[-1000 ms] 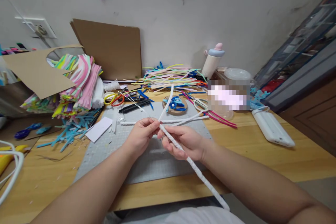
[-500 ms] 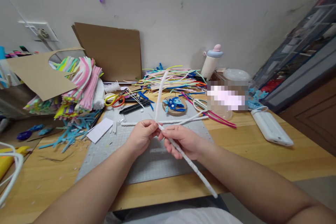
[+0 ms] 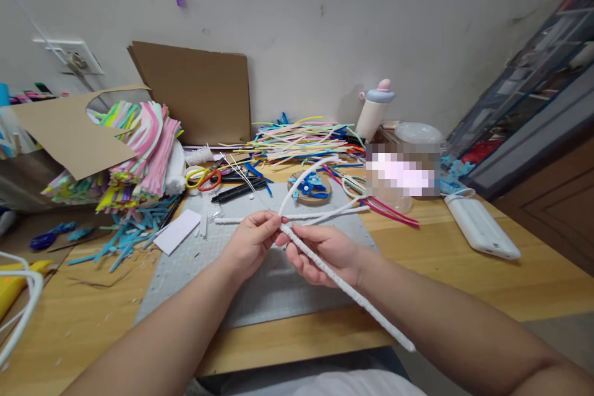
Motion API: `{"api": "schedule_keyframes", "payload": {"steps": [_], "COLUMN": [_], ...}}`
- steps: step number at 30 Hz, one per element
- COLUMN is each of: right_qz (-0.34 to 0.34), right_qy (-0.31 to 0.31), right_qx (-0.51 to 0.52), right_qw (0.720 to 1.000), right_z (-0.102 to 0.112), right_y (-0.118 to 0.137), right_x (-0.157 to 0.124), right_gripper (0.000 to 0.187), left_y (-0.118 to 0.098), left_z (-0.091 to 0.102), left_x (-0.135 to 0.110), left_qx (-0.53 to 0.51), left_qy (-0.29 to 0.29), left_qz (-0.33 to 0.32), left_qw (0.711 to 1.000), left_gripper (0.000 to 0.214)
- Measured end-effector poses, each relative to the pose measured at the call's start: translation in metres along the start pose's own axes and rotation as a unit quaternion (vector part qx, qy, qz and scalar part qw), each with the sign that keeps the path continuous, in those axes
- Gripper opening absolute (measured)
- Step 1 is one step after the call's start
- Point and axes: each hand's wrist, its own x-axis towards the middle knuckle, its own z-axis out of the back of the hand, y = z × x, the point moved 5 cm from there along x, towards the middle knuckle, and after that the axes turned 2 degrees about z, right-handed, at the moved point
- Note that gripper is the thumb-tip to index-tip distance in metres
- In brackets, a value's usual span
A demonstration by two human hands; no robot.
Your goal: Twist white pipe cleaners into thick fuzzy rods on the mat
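My left hand (image 3: 254, 242) pinches a white pipe cleaner (image 3: 355, 295) between thumb and fingertips, over the cutting mat. Its thick, wrapped-looking stem slants down to the right, past the table's front edge. A thinner loose strand (image 3: 301, 180) curves up and right from the pinch point. My right hand (image 3: 327, 253) is closed on the stem just beside the left, the thumb along it and the fingers curled below. Behind the hands, more white pipe cleaners (image 3: 343, 213) lie across the mat. A round wooden disc (image 3: 320, 199) there bears a blue pipe-cleaner piece (image 3: 309, 184).
The grey cutting mat (image 3: 180, 284) covers the table's middle. At the left stand bundled pipe cleaners (image 3: 153, 148) and a white card (image 3: 177, 232). Scissors (image 3: 208, 179), a black pen (image 3: 239, 190) and a colourful pile of pipe cleaners (image 3: 301, 139) lie behind. A white device (image 3: 482, 226) lies right.
The stem's lower end has swung right and outward. The loose strand, nearly upright before, now bends over to the right. Both hands stay close together at about the same place.
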Motion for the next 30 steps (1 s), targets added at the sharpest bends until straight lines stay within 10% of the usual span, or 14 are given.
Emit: {"api": "schedule_keyframes", "payload": {"steps": [7,14,21,26,30], "right_qz": [0.002,0.117,0.286,0.112,0.002], "right_qy": [-0.028,-0.108,-0.268,-0.11,-0.041], "right_qx": [0.123,-0.101,-0.489,-0.202,0.019], "right_qw": [0.992,0.982,0.779,0.967,0.999], "right_z": [0.008,0.013,0.007,0.007,0.009], "right_y": [-0.002,0.005,0.022,0.006,-0.001], "right_x": [0.002,0.001,-0.021,-0.006,-0.001], "right_gripper": [0.024,0.017,0.021,0.029,0.021], "left_y": [0.008,0.009,0.009,0.003,0.003], "left_z": [0.005,0.007,0.008,0.001,-0.001], "left_x": [0.006,0.008,0.006,0.001,0.001], "left_qx": [-0.023,-0.017,0.047,0.036,0.005], "left_qy": [0.025,0.007,-0.046,-0.004,0.007], "left_qz": [-0.009,-0.018,-0.013,-0.014,-0.018], "left_qw": [0.999,1.0,0.998,0.999,1.0], "left_gripper": [0.026,0.026,0.02,0.018,0.016]}}
